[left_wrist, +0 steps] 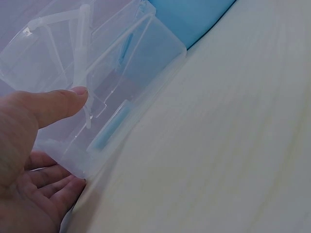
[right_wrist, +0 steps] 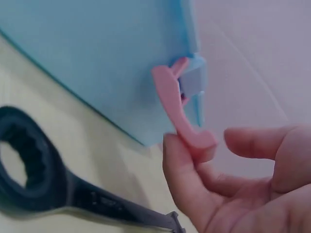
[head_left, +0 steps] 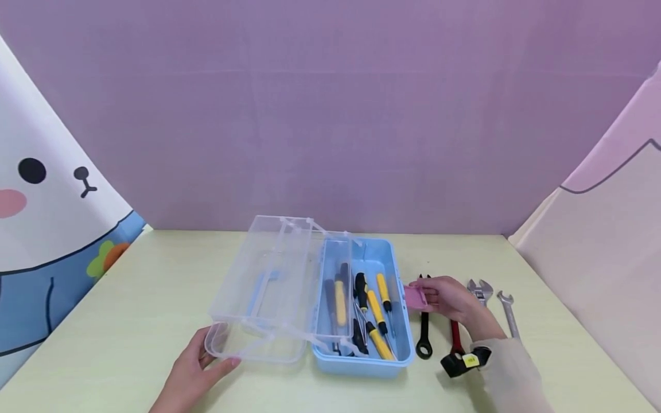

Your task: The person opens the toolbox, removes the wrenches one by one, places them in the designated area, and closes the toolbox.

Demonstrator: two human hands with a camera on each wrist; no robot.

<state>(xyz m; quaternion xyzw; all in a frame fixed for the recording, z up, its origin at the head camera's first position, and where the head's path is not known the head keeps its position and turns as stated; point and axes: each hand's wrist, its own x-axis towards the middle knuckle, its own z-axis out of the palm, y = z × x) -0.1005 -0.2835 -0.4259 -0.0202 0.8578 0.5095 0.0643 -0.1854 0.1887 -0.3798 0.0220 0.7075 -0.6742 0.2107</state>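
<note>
A light blue toolbox [head_left: 361, 371] stands with its clear lid [head_left: 268, 275] swung over to the left. Screwdrivers with yellow and black handles [head_left: 376, 307] lie inside, some under a clear tray. At the lid's near left corner is my left hand [head_left: 193, 367], fingers by the lower edge and thumb extended in front. My right hand [head_left: 449, 295] holds the pink latch [right_wrist: 172, 99] on the box's right side; its index finger lies against the latch's free end, the thumb close opposite. The latch sticks outward from the wall.
Right of the box lie a black ring-end wrench [head_left: 424, 338], a red-handled tool [head_left: 457, 338] partly behind my arm, an adjustable wrench [head_left: 481, 289] and a silver wrench [head_left: 509, 315]. A black device with a yellow label [head_left: 465, 361] is at my right wrist. A purple backdrop [head_left: 330, 115] rises behind.
</note>
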